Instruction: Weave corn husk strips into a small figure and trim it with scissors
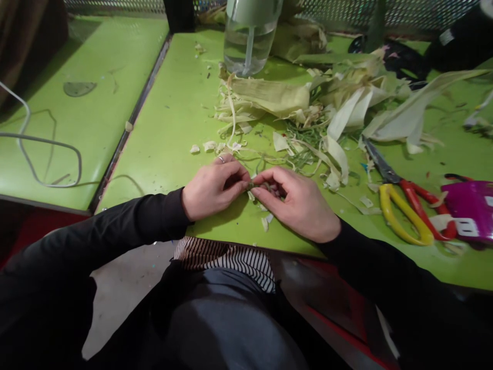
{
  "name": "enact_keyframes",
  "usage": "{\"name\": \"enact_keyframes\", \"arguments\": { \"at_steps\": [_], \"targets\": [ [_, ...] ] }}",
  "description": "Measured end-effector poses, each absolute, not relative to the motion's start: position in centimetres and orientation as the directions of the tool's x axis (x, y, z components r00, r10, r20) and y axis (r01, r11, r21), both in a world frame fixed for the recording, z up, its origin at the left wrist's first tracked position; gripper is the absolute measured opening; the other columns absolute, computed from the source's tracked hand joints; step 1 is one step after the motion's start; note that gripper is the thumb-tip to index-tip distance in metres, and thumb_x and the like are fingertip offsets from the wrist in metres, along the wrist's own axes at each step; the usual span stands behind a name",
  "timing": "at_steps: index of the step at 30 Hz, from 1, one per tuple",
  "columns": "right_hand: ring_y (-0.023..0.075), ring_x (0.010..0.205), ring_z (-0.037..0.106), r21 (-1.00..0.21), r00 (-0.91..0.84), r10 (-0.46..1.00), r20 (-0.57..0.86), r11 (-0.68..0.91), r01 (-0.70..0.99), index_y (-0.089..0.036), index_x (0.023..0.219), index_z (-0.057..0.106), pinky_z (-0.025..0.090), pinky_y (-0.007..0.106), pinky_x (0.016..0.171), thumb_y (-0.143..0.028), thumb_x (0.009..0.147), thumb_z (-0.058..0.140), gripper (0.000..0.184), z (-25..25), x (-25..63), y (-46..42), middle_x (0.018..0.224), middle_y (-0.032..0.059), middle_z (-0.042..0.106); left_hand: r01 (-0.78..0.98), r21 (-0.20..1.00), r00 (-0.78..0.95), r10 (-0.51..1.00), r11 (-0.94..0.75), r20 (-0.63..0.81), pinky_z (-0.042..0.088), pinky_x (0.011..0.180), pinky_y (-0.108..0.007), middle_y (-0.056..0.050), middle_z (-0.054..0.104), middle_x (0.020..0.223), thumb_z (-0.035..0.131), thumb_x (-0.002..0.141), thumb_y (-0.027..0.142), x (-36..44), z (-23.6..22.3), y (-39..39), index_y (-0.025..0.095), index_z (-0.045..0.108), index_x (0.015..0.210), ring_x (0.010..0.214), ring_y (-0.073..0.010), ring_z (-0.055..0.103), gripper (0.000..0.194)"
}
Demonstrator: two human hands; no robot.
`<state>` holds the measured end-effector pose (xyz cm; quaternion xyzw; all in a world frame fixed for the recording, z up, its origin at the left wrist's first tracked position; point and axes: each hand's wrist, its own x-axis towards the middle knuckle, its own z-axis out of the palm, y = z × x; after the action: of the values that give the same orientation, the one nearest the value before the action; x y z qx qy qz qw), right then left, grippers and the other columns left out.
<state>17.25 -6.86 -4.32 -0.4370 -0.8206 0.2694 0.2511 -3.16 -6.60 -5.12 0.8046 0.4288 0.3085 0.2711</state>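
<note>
The left hand [217, 187] pinches a thin green strip [252, 186] between thumb and forefinger, its other fingers curled in. The right hand [296, 200] meets it from the other side with thumb and forefinger also closed on the strip, the remaining fingers loosely bent. The fingertips nearly touch, so little of the strip shows; it is held just above the table [154, 133], near the front edge, and its exact shape is too small to tell.

The step in hand looks like fine fingertip work on this one piece. The next move seems to call for a firm but light grip on both sides, since so slight a piece could slip or tear.

Small pale scraps [265, 223] lie beside the right hand. Just beyond the hands are shredded green bits [314, 136], then a loose heap of husks [273, 95], with a bottle [250, 49] of clear liquid standing behind. To the right, scissors [393, 177] lie with their blades toward the husks and their red and yellow handles near a purple pack [472, 208]. Far left, across the seam, a cable [80, 164] loops over the tabletop.
</note>
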Motion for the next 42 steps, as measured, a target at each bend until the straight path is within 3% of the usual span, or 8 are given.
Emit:
{"name": "enact_keyframes", "arguments": {
  "at_steps": [8, 16, 20, 27, 31, 42],
  "targets": [
    [0.0151, 0.069, 0.056, -0.632, -0.535, 0.823, 0.188, 0.519, 0.576, -0.020, 0.085, 0.062, 0.041, 0.029, 0.063, -0.021, 0.095, 0.055, 0.012, -4.2, 17.1, -6.7, 0.078, 0.0029, 0.063, 0.488, 0.715, 0.491, 0.835, -0.500, 0.249, 0.052, 0.076, -0.028, -0.007, 0.066, 0.091, 0.059, 0.085, 0.012, -3.3, -5.2, -6.4, 0.014, 0.065, 0.086, 0.088, -0.0166, 0.060, 0.007],
    [0.0157, 0.070, 0.056, -0.638, -0.562, 0.812, 0.158, 0.518, 0.569, -0.020, 0.084, 0.059, 0.041, 0.029, 0.064, -0.021, 0.095, 0.052, 0.013, -4.1, 17.1, -6.5, 0.079, 0.0034, 0.064, 0.500, 0.720, 0.425, 0.861, -0.481, 0.280, 0.052, 0.067, -0.025, -0.006, 0.062, 0.087, 0.059, 0.084, 0.014, -3.2, -5.5, -6.5, 0.014, 0.062, 0.086, 0.076, -0.0130, 0.059, 0.003],
    [0.0159, 0.070, 0.056, -0.631, -0.560, 0.812, 0.164, 0.523, 0.574, -0.020, 0.084, 0.058, 0.041, 0.029, 0.064, -0.021, 0.095, 0.052, 0.011, -4.1, 17.1, -6.4, 0.081, 0.0036, 0.066, 0.485, 0.694, 0.441, 0.834, -0.532, 0.331, 0.055, 0.068, -0.026, -0.008, 0.063, 0.095, 0.060, 0.081, 0.015, -3.1, -5.2, -7.0, 0.015, 0.062, 0.083, 0.084, -0.0153, 0.061, 0.003],
    [0.0158, 0.069, 0.055, -0.638, -0.552, 0.820, 0.154, 0.509, 0.578, -0.020, 0.084, 0.057, 0.040, 0.030, 0.064, -0.022, 0.095, 0.051, 0.013, -4.1, 17.0, -6.4, 0.081, 0.0036, 0.065, 0.494, 0.649, 0.472, 0.806, -0.578, 0.358, 0.055, 0.065, -0.026, -0.008, 0.062, 0.096, 0.066, 0.081, 0.022, -3.3, -5.3, -7.2, 0.014, 0.062, 0.086, 0.077, -0.0137, 0.060, 0.011],
    [0.0154, 0.067, 0.054, -0.647, -0.551, 0.823, 0.143, 0.498, 0.577, -0.020, 0.084, 0.058, 0.039, 0.030, 0.063, -0.022, 0.095, 0.052, 0.013, -4.0, 17.0, -6.5, 0.080, 0.0035, 0.065, 0.503, 0.599, 0.498, 0.775, -0.623, 0.388, 0.056, 0.074, -0.028, -0.009, 0.064, 0.096, 0.065, 0.083, 0.019, -3.3, -5.3, -7.2, 0.014, 0.063, 0.083, 0.086, -0.0163, 0.062, 0.005],
    [0.0162, 0.073, 0.058, -0.644, -0.577, 0.804, 0.145, 0.519, 0.562, -0.018, 0.086, 0.060, 0.042, 0.030, 0.067, -0.021, 0.096, 0.053, 0.013, -4.2, 17.1, -6.5, 0.081, 0.0042, 0.066, 0.574, 0.571, 0.471, 0.807, -0.587, 0.355, 0.054, 0.070, -0.026, -0.009, 0.067, 0.096, 0.068, 0.084, 0.023, -3.1, -5.3, -7.2, 0.013, 0.066, 0.081, 0.081, -0.0152, 0.065, 0.011]
  ]
}}
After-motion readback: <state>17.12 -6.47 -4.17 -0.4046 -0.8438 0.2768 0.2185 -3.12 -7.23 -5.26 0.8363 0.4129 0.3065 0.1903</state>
